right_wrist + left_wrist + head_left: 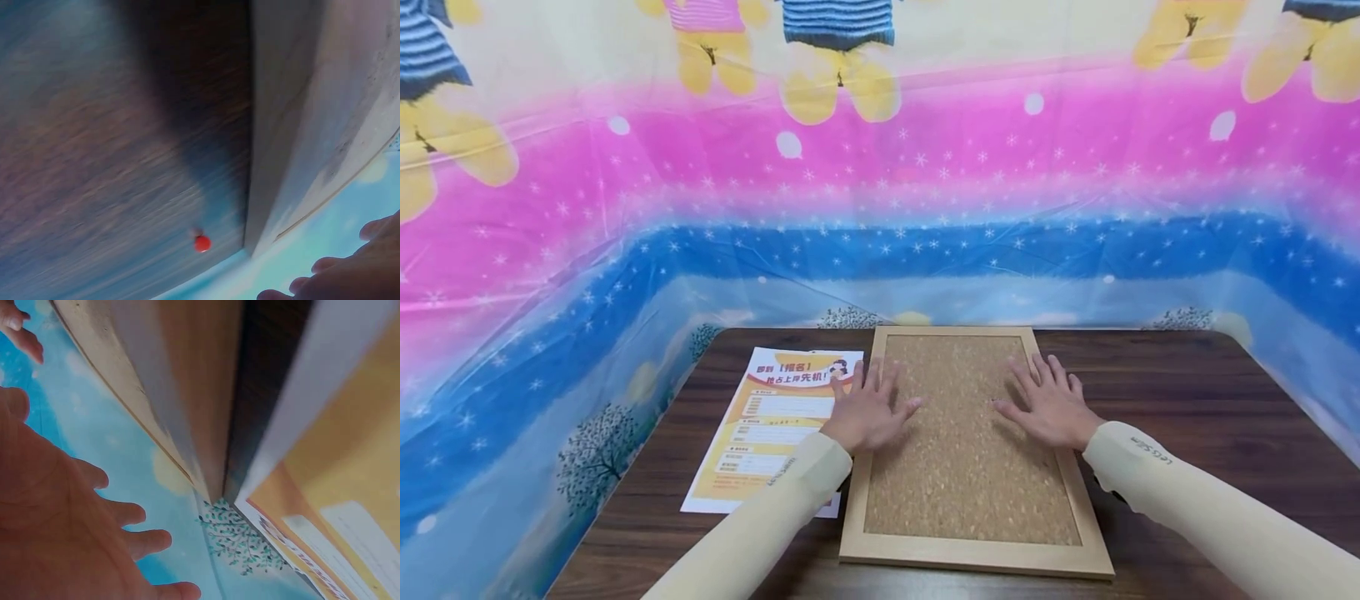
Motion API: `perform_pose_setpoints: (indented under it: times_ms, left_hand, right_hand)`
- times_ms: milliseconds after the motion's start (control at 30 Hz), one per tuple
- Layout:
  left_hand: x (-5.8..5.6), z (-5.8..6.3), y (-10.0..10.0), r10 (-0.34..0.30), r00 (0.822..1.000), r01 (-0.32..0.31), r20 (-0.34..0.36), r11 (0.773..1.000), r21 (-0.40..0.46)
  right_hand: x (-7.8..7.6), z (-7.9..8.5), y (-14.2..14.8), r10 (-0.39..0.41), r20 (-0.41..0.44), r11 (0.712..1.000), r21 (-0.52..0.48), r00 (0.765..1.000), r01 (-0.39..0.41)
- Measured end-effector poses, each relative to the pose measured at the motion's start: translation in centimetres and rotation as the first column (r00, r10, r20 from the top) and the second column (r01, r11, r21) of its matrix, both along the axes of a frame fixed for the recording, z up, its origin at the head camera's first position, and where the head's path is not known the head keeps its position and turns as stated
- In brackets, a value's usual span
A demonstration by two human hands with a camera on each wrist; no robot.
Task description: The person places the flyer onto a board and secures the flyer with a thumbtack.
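A cork board [970, 483] in a pale wooden frame lies flat on the table. Over its left side is my left hand [867, 412], fingers spread and straight, holding nothing. My right hand [1047, 406] spreads its fingers in the same way over the right side of the board. Both wrist views show the palms raised above the frame [206, 381]. To the left of the board lies a printed paper sheet [760, 450] in yellow and white, partly covered by the left hand and sleeve.
The dark wooden table [1180, 400] extends on both sides of the board. In the right wrist view a small round red object [202, 243] sits on the table beside the frame. A patterned cloth [925, 183] hangs behind and at the sides.
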State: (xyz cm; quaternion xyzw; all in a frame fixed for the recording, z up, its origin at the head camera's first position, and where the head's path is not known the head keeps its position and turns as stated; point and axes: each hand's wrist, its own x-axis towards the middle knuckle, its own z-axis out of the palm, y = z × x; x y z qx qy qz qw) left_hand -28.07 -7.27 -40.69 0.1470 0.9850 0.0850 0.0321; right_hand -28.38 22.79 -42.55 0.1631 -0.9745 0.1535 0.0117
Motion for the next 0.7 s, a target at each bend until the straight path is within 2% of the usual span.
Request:
perform_pose_setpoints:
  times_ms: [233,700]
  left_hand:
    - [0.3,0.0,-1.9,0.035,0.999,-0.035,-0.006,0.999,0.042]
    - [0.5,-0.6,-6.8,0.097,0.995,-0.097,0.013,0.995,0.012]
  right_hand:
    - [0.3,0.1,1.9,-0.007,0.006,1.000,-0.022,1.000,0.007]
    - [0.2,0.3,4.5,-0.064,0.053,0.998,-0.016,0.997,0.065]
